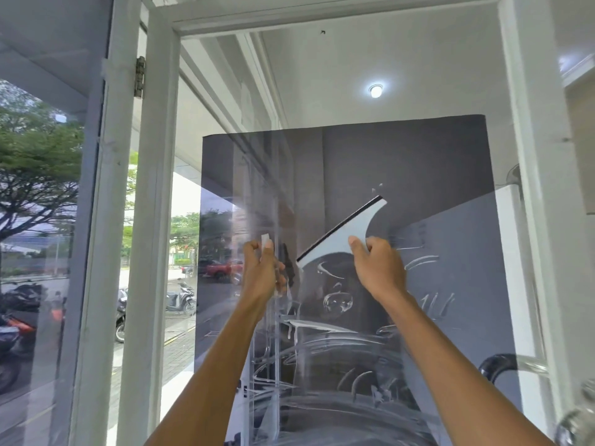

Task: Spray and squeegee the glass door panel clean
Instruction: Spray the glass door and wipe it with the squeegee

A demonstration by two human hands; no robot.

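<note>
Right hand (375,268) grips pale-blue plastic squeegee (341,233), its black rubber blade tilted against the streaky glass door panel (338,349). Left hand (262,272), panel's left side, pinches small white item (265,243), unidentifiable.

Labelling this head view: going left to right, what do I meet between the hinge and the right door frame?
Hinge, left hand pinching a small white piece, squeegee, right hand gripping it, right door frame.

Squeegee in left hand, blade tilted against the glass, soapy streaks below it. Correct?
Not quite: the head view shows the squeegee gripped by the right hand, not the left. The left hand pinches a small white piece instead. The rest holds: the blade is tilted against the glass door panel, with soapy streaks below it.
</note>
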